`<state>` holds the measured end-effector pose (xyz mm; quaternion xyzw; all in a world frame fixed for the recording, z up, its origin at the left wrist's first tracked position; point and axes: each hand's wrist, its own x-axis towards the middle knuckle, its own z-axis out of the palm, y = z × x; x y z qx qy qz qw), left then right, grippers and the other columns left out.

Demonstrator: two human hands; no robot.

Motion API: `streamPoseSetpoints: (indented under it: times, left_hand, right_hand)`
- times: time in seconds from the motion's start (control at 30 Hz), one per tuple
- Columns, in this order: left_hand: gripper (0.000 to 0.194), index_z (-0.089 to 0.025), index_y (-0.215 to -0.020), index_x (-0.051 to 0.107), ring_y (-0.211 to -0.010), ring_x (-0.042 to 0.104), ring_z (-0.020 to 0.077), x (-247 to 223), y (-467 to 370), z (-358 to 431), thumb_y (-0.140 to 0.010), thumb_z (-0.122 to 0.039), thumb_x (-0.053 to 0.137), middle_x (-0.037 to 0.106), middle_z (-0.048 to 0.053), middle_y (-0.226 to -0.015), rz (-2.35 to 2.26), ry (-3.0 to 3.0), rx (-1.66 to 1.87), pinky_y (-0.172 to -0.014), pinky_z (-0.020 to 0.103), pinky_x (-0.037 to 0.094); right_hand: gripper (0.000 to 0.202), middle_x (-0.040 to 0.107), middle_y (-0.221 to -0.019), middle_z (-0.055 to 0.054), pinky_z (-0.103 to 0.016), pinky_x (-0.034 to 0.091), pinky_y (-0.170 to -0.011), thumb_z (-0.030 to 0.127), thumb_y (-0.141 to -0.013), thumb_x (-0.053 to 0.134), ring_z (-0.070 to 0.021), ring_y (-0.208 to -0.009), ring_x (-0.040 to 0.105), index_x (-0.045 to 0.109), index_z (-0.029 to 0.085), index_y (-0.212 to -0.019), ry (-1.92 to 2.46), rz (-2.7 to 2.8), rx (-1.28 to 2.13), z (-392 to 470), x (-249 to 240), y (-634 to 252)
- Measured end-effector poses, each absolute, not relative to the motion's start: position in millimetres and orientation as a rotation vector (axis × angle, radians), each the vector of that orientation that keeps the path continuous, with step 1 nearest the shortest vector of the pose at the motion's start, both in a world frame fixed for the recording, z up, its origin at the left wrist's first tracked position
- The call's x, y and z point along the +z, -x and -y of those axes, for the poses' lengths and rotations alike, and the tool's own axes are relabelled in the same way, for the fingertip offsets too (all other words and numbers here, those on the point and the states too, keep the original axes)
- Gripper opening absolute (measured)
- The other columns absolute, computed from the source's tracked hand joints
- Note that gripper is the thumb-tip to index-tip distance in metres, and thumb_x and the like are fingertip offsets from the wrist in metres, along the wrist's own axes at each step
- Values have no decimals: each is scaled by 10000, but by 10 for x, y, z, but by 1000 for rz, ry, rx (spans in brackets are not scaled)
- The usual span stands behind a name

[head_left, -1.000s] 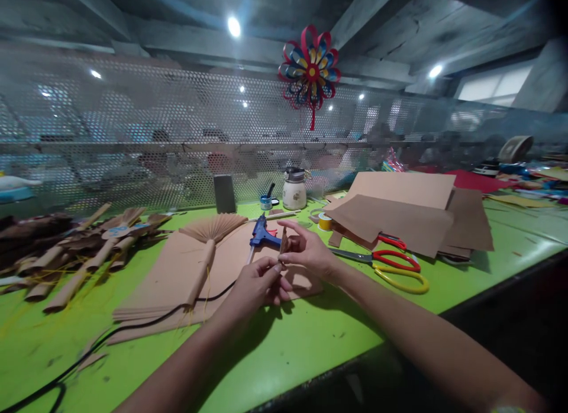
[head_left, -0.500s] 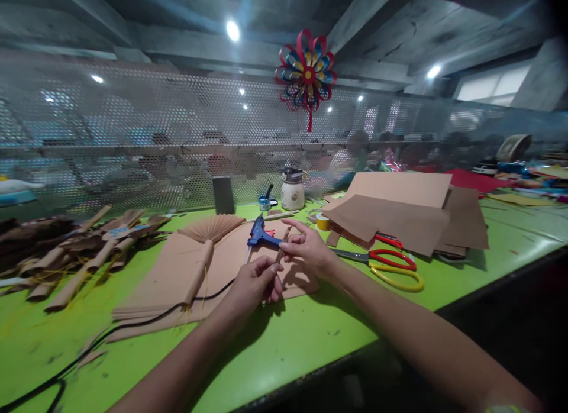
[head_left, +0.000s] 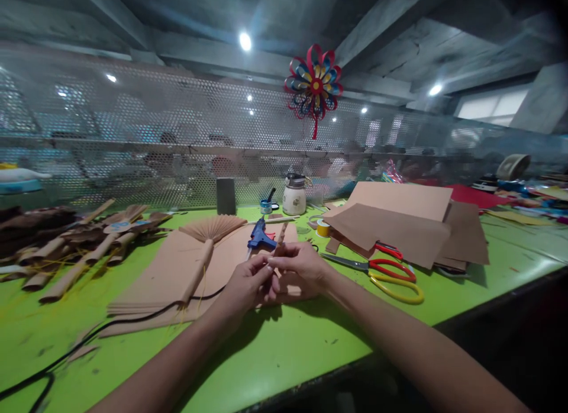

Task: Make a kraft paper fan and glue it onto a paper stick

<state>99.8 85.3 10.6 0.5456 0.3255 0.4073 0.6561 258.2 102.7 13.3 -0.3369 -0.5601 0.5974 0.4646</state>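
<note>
Over the front of the brown paper sheets, my two hands meet at a thin strip of brown paper [head_left: 281,236]. My left hand [head_left: 254,281] pinches its lower end, fingers curled. My right hand [head_left: 302,264] is closed round the same strip, thumb against the left fingertips; the strip's upper part sticks up above the fingers. Just behind lies a blue glue gun [head_left: 261,234]. To the left, a pleated paper fan with a rolled handle [head_left: 198,271] rests on the stacked brown sheets [head_left: 153,283]. The strip's lower end is hidden by my fingers.
Scissors with red and yellow handles [head_left: 393,272] lie right of my hands, before large brown sheets [head_left: 394,229]. A black cord [head_left: 128,323] crosses the green table [head_left: 310,342]. Finished-looking paper pieces [head_left: 102,247] are heaped left. A jar [head_left: 293,197] stands behind.
My right hand has come down and in toward my left, its extended fingers now folded round the strip. The camera view has shifted slightly.
</note>
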Motion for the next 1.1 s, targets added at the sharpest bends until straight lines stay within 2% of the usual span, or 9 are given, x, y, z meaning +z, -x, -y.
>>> streamPoseSetpoints:
  times: [0.13, 0.23, 0.47, 0.63, 0.73, 0.9, 1.0, 1.1]
  left_hand:
    - [279, -140, -807, 571, -413, 561, 85, 57, -995, -913, -746, -385, 692, 652, 28, -558, -751, -1250, 898, -418, 160, 419]
    - [301, -137, -791, 577, -431, 587, 97, 53, -1002, -927, -727, -402, 705, 671, 45, -578, -761, -1231, 886, -432, 171, 442]
    - [331, -137, -722, 579, -390, 558, 87, 76, -1031, -913, -694, -431, 728, 655, 30, -536, -859, -1214, 865, -380, 155, 381]
    - [345, -143, -693, 566, -381, 540, 86, 56, -1037, -913, -670, -440, 740, 630, 11, -507, -861, -1202, 902, -366, 157, 355]
    - [302, -137, -725, 602, -395, 534, 84, 42, -1032, -933, -672, -396, 748, 639, 18, -541, -850, -1200, 913, -381, 168, 369]
    - [275, -136, -723, 620, -454, 566, 100, 2, -1028, -995, -641, -344, 779, 659, 39, -597, -781, -1142, 919, -480, 220, 472]
    - [301, -133, -764, 626, -485, 585, 108, -30, -1016, -1023, -612, -326, 800, 669, 45, -616, -762, -1121, 921, -521, 232, 498]
    - [269, -130, -802, 632, -496, 599, 118, -52, -1001, -1027, -664, -321, 761, 671, 49, -632, -786, -1143, 926, -499, 225, 496]
  right_hand:
    - [335, 611, -622, -15, -284, 437, -576, 361, -583, 835, -129, -574, 562, 677, 105, -730, 823, 1329, 1406, -1026, 111, -2561]
    - [281, 585, -571, 9, -259, 399, -545, 332, -592, 825, -109, -542, 529, 644, 123, -640, 813, 1326, 1363, -1020, 129, -2570]
    - [264, 549, -503, 31, -229, 317, -477, 288, -550, 827, -72, -473, 435, 619, 127, -561, 872, 1220, 1324, -978, 177, -2532]
    - [291, 517, -448, 40, -215, 275, -448, 307, -574, 820, -52, -423, 396, 601, 121, -533, 875, 1158, 1307, -1020, 120, -2497]
    - [294, 550, -473, 22, -215, 288, -443, 341, -599, 810, -58, -422, 421, 622, 117, -569, 875, 1134, 1306, -1048, 98, -2489]
    - [321, 554, -479, 15, -219, 315, -438, 365, -583, 822, -64, -427, 433, 617, 118, -561, 898, 1130, 1280, -1037, 150, -2494]
    - [289, 555, -512, 16, -223, 348, -460, 343, -596, 818, -70, -462, 459, 636, 118, -595, 850, 1198, 1318, -1018, 189, -2521]
    - [249, 588, -577, 5, -235, 400, -497, 301, -587, 820, -87, -511, 503, 662, 122, -658, 840, 1301, 1347, -1015, 194, -2548]
